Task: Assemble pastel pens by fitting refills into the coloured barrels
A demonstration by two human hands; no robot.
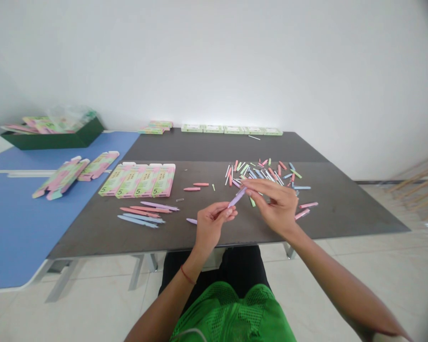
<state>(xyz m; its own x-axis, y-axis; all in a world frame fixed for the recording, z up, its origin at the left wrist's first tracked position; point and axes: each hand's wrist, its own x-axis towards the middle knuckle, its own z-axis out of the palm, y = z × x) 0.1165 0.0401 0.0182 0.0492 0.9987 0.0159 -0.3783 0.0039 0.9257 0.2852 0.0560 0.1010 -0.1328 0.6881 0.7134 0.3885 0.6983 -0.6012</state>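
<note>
While the left hand (211,227) and right hand (276,204) pinch a lilac pen (237,197) between fingers, it (probably light, stiff) suits a mid-barrel grip.

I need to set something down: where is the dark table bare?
Bare: the right end of the table, beyond the pink barrels; the band between back boxes and loose parts, one white stick aside. Crowded: among those parts, and where pens lie before the cartons.
</note>
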